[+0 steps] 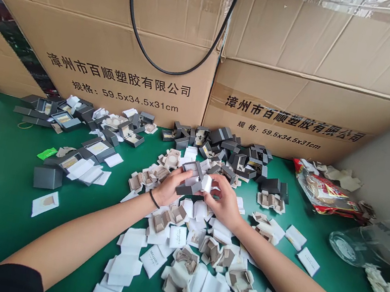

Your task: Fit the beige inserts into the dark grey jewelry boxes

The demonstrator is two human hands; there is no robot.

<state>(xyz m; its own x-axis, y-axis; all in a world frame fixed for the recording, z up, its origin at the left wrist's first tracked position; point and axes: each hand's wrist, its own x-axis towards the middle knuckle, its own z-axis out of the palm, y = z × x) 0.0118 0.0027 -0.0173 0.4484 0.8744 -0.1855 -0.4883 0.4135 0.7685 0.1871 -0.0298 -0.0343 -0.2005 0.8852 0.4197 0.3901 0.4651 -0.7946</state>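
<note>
My left hand [169, 188] is closed around a small dark grey box [185, 189] that is open, above the middle of the heap. At its right side my right hand [223, 202] pinches a white folded insert [206, 183] between thumb and fingers. The insert touches the box; I cannot tell how far inside it sits. Below both hands lie loose folded card inserts [175, 288] with grey-brown undersides and flat white cards [153, 260], some printed "BRILLIANCE". Behind the hands is a pile of dark grey boxes [221, 135], several of them open.
More grey boxes [48, 178] and cards spread over the green table [77, 256] at left. Tall cardboard cartons [126, 83] stand at the back, with a black cable [163, 70] looping down. On the right are a red snack packet [323, 191], a clear jug [381, 244] and crumpled paper [380, 284].
</note>
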